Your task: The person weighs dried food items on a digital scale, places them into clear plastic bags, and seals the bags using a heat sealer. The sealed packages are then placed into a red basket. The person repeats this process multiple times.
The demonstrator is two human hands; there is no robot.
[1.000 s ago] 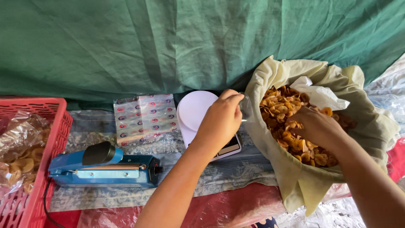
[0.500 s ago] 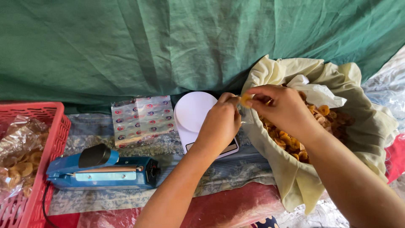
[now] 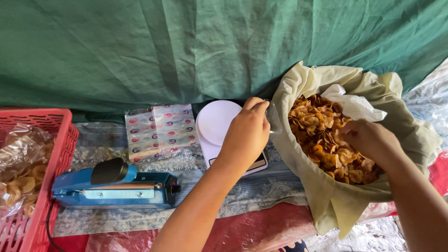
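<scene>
My left hand (image 3: 246, 133) hovers over a white kitchen scale (image 3: 215, 123), its fingers pinched on the rim of a thin clear plastic bag (image 3: 272, 113) that is hard to make out. My right hand (image 3: 368, 139) is down in a big cloth-lined sack (image 3: 336, 205) full of golden fried chips (image 3: 322, 126), with the fingers curled into the pile. A crumpled white plastic sheet (image 3: 354, 105) lies on the chips at the far side of the sack.
A blue heat sealer (image 3: 116, 186) lies at the front left, its cord running off left. Behind it is a stack of printed clear bags (image 3: 158, 130). A red plastic basket (image 3: 46, 186) at far left holds bagged chips. A green tarp (image 3: 186, 46) forms the backdrop.
Half a second ago my right hand was up at the bag held by my left hand; it has since gone back down into the chips. My left hand has stayed put.
</scene>
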